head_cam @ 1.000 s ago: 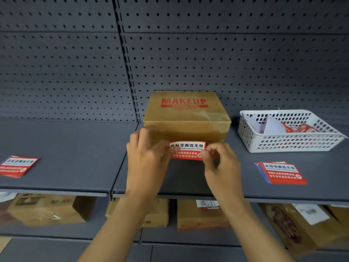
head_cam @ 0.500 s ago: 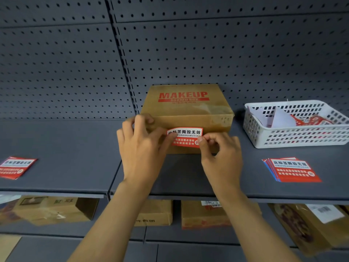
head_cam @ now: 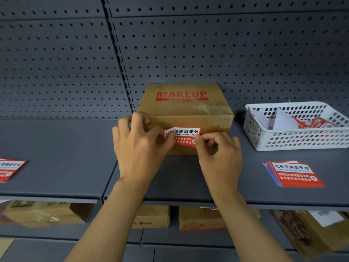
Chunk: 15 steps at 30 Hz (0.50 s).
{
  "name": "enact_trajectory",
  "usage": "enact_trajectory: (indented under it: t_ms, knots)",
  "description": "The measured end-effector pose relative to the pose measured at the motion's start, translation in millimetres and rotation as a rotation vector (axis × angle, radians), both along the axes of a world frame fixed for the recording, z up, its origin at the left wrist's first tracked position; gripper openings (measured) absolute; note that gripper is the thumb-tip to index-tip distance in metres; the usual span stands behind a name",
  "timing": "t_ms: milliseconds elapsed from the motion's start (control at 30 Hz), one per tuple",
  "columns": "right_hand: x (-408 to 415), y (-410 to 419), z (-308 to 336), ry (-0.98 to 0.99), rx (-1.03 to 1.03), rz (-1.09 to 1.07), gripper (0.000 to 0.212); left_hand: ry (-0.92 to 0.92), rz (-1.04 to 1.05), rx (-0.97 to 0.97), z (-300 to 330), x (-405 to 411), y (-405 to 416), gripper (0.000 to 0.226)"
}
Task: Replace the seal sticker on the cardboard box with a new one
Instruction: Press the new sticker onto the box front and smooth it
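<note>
A brown cardboard box (head_cam: 185, 108) printed MAKEUP in red stands on the grey shelf (head_cam: 56, 157) against the pegboard. A red and white seal sticker (head_cam: 184, 135) lies across the box's front face, and its left end looks bent up. My left hand (head_cam: 137, 148) curls its fingers over the box's top left corner, with the thumb on the sticker's left end. My right hand (head_cam: 221, 156) pinches the sticker's lower right corner between thumb and forefinger.
A white plastic basket (head_cam: 294, 140) holding paper scraps and crumpled red stickers sits to the right of the box. A stack of new red stickers (head_cam: 294, 174) lies in front of it. More stickers (head_cam: 9, 169) lie at the far left. Cardboard boxes (head_cam: 47, 212) fill the lower shelf.
Both hands have carried the sticker up from the box's bottom front edge to the middle of its front face. The box has stayed put.
</note>
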State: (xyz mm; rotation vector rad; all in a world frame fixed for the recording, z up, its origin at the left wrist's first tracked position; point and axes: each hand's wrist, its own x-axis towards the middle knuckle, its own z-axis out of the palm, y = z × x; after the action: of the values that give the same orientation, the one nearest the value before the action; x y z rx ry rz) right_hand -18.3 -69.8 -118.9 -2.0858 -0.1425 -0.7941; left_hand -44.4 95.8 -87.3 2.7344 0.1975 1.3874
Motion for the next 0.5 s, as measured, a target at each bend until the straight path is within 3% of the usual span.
enact_trajectory:
  t_ms: [233, 367, 500]
  knots:
    - [0.4, -1.8, 0.6, -0.006, 0.066, 0.053, 0.021, 0.044, -0.042, -0.019, 7.0, -3.7, 21.6, 0.061]
    - [-2.3, -4.8, 1.3, 0.046, 0.172, 0.039, 0.029, 0.031, -0.100, -0.042, 11.6, -9.4, 29.0, 0.048]
    - [-10.0, -0.6, 7.0, -0.048, 0.158, 0.004, 0.038, 0.007, -0.226, -0.184, 20.4, -13.0, 25.3, 0.031]
